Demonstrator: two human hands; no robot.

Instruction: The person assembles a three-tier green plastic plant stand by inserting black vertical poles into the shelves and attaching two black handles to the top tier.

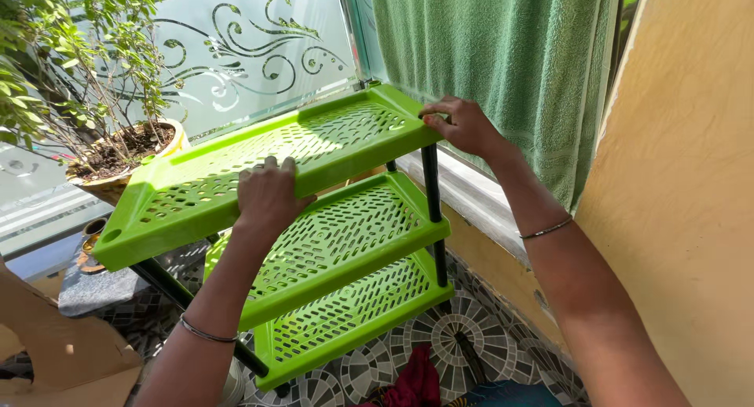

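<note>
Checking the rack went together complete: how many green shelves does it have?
3. The top shelf lies under the left hand and right hand; the middle shelf sits below it; the bottom shelf is nearest the tiled floor.

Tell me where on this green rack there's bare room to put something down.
The top shelf is bare between the left hand on its front edge and the right hand at its far corner. The middle shelf and bottom shelf are bare too. It is crowded beside the potted plant.
</note>
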